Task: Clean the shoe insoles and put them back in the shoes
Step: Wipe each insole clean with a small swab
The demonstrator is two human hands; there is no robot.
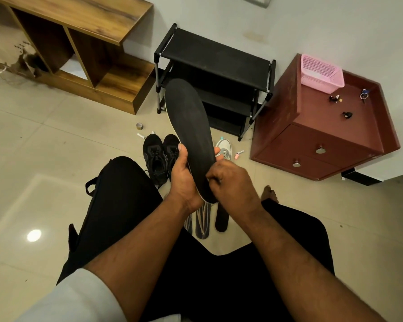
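A long black insole (188, 126) with a pale edge stands tilted up in front of me, toe end pointing away. My left hand (184, 180) grips its heel half from the left, thumb on the black face. My right hand (230, 182) has its fingers curled against the insole's right edge near the heel. A pair of black sneakers (159, 154) sits on the floor behind the hands, and a white sneaker (225, 147) is partly hidden by the insole. On the floor between my legs lie two patterned insoles (201, 219) and one black insole (222, 218).
A black shoe rack (219, 73) stands against the wall, a maroon drawer cabinet (323, 126) with a pink basket (321, 73) to its right, a wooden shelf unit (84, 49) to its left. Small bottles and a tape roll (139, 126) lie on the tiles.
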